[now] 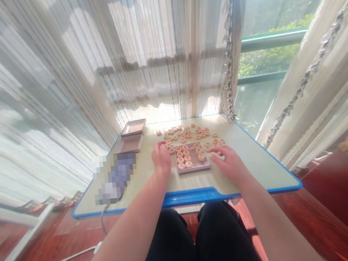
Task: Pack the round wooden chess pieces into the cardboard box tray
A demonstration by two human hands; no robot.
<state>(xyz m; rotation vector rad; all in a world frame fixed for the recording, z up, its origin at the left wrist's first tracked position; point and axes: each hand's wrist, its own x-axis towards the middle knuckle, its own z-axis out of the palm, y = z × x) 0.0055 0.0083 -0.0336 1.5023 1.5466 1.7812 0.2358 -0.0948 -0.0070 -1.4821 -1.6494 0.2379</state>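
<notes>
My left hand (161, 157) curls over loose chess pieces (186, 133), grip unclear; right hand (230, 163) open, flat beside tray (199, 165). Tray roughly half filled; most pieces lie scattered on the surface (257, 159).

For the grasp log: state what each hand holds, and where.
Right hand flat on loose wooden discs, gripping nothing. Left hand curled over discs by the tray; hold cannot be told.

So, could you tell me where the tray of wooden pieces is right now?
In the head view, the tray sits on the table between the left hand and right hand, loose pieces scattered just behind it.
</notes>
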